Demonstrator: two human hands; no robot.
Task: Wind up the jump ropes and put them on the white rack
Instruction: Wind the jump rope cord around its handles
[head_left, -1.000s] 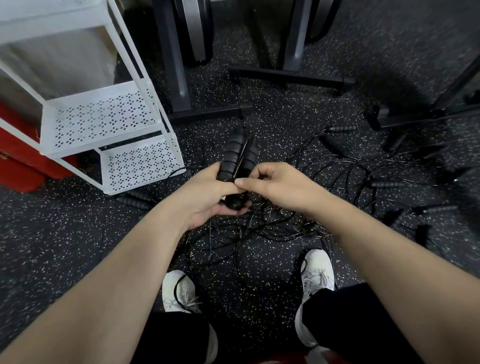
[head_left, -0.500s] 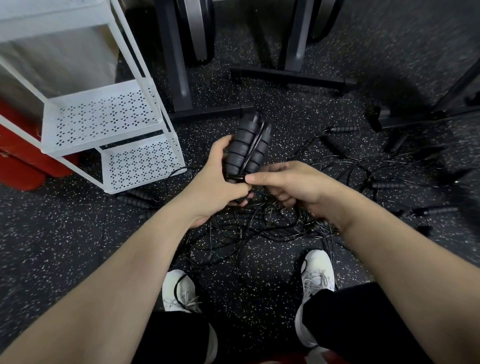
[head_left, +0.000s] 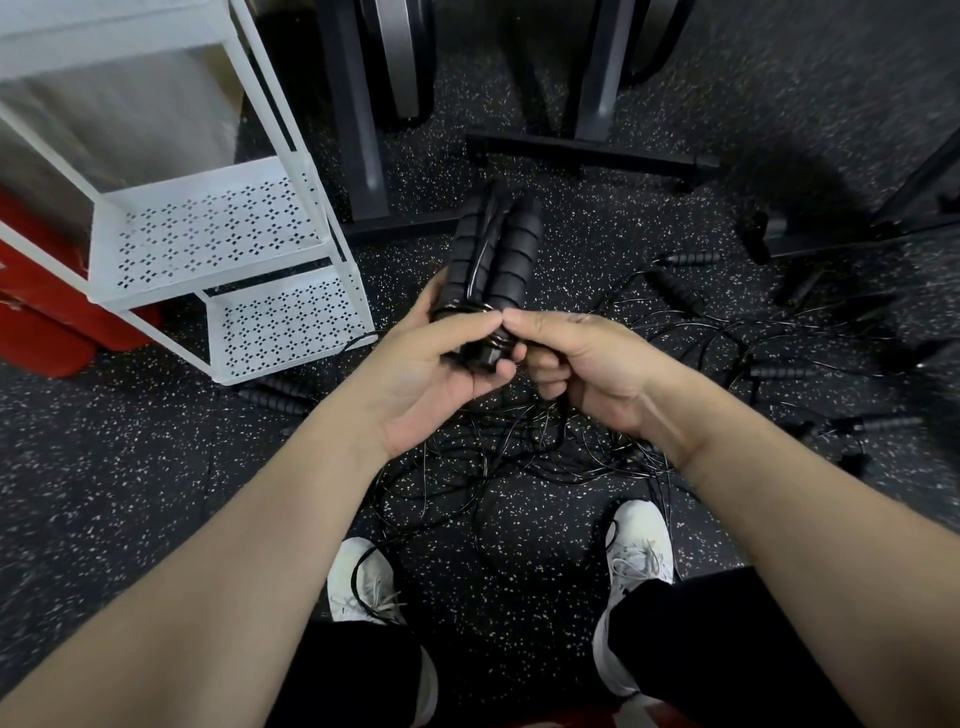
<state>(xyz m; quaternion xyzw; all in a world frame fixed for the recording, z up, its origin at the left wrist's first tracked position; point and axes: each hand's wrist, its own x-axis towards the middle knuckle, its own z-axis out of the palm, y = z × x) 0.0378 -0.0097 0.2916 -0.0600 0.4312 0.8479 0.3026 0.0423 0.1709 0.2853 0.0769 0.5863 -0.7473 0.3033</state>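
The two foam handles (head_left: 493, 270) are gripped together at their lower ends by the left hand (head_left: 431, 374), above the floor beside the white rack (head_left: 218, 228). The thin, springy cord (head_left: 483, 309) (apparently wrapped round them) is pinched by the right hand (head_left: 587, 358). A light, grippy bundle is judged best held mid-handle.

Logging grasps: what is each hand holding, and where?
Left hand grips the paired black foam jump-rope handles at their lower ends; right hand pinches the thin black cord there.
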